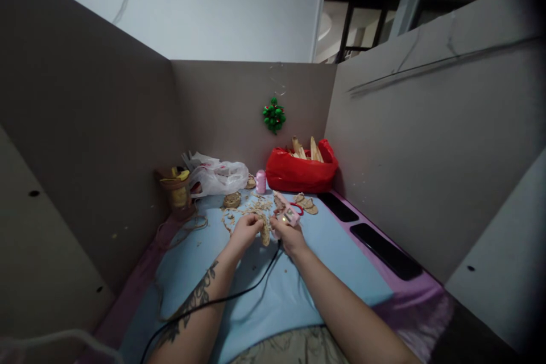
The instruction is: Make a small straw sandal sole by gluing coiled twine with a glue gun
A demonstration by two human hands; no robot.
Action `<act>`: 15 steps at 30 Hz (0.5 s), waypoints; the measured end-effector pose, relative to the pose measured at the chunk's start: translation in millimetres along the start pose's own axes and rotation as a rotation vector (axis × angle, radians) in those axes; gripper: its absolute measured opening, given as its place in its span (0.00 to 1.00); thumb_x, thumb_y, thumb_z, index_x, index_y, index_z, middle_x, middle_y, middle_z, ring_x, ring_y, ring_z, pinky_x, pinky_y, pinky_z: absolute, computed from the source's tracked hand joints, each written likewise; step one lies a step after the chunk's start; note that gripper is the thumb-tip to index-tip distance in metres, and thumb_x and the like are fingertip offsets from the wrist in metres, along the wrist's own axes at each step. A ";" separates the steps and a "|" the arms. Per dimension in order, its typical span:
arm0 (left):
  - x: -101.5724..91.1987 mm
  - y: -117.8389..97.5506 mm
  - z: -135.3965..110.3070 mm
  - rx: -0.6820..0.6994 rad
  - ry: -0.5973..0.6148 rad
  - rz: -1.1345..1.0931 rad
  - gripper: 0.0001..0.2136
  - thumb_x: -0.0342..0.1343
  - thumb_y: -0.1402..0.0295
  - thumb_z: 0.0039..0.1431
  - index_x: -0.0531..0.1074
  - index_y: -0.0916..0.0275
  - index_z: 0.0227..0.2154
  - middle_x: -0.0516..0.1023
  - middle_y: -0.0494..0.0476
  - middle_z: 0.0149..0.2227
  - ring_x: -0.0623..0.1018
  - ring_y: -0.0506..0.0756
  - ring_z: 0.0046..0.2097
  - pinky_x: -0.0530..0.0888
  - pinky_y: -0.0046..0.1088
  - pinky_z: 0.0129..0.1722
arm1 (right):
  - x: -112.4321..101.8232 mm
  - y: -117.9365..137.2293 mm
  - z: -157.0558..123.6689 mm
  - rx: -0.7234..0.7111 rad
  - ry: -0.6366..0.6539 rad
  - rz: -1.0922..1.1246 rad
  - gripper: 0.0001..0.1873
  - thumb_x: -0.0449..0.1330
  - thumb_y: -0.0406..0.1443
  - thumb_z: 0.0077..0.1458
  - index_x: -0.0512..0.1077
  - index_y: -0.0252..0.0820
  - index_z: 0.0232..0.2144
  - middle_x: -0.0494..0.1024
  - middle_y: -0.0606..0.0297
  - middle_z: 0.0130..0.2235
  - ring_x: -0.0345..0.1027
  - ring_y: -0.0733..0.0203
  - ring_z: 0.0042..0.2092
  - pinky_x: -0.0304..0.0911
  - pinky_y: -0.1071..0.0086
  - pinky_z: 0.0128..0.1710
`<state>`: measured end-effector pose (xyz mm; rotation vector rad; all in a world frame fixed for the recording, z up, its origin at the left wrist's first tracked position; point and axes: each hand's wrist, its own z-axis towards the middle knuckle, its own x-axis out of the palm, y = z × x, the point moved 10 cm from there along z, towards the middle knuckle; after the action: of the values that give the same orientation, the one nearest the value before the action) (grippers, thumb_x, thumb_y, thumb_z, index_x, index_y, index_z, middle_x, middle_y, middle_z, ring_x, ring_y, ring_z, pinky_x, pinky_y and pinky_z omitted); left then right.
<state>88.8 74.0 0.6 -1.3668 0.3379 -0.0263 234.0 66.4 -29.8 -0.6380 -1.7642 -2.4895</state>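
Near the middle of the blue board, my left hand (246,230) pinches a small tan woven piece (265,234) that looks like braided straw or husk. My right hand (290,237) is wrapped around a pink hot glue gun (290,215), whose black cord (239,294) runs across my left forearm. The glue gun's nozzle is hard to make out. Just beyond both hands lie scattered tan scraps (258,205). A coiled tan roll (232,200) rests to the left of the scraps, and flat woven pieces (307,205) lie to the right, beside a red ring (297,209).
At the back stand a red bag (298,173) of dry husks, a pink bottle (260,182) and a white plastic bag (222,175). A brown pot (177,196) is at left. Two black phones (386,251) lie at right. Grey panels (251,102) enclose three sides.
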 end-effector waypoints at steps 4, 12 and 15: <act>5.7 5.3 0.2 -0.009 0.028 -0.006 0.09 0.54 0.62 0.46 0.66 0.63 0.20 0.65 0.48 0.19 0.63 0.48 0.23 0.59 0.23 0.24 | 6.3 -0.8 -2.4 0.086 0.031 0.117 0.24 0.72 0.44 0.33 0.71 0.40 0.32 0.75 0.69 0.24 0.67 0.63 0.23 0.63 0.70 0.23; 4.3 9.9 2.6 -0.007 0.012 0.001 0.09 0.55 0.64 0.45 0.67 0.64 0.19 0.69 0.50 0.19 0.68 0.50 0.25 0.64 0.25 0.28 | 15.3 -5.1 -7.3 0.141 0.107 0.066 0.22 0.71 0.46 0.34 0.71 0.40 0.29 0.77 0.65 0.26 0.70 0.59 0.28 0.64 0.69 0.25; 5.0 12.4 2.3 -0.020 0.015 -0.026 0.09 0.56 0.63 0.45 0.67 0.64 0.19 0.70 0.50 0.19 0.69 0.50 0.25 0.65 0.26 0.28 | 18.2 -4.4 -8.5 0.134 0.130 0.036 0.22 0.70 0.48 0.36 0.71 0.41 0.29 0.77 0.65 0.26 0.71 0.58 0.28 0.65 0.68 0.26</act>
<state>91.9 77.7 -12.1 -1.3910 0.3335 -0.0553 213.5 64.1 -30.0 -0.4835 -1.8346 -2.3082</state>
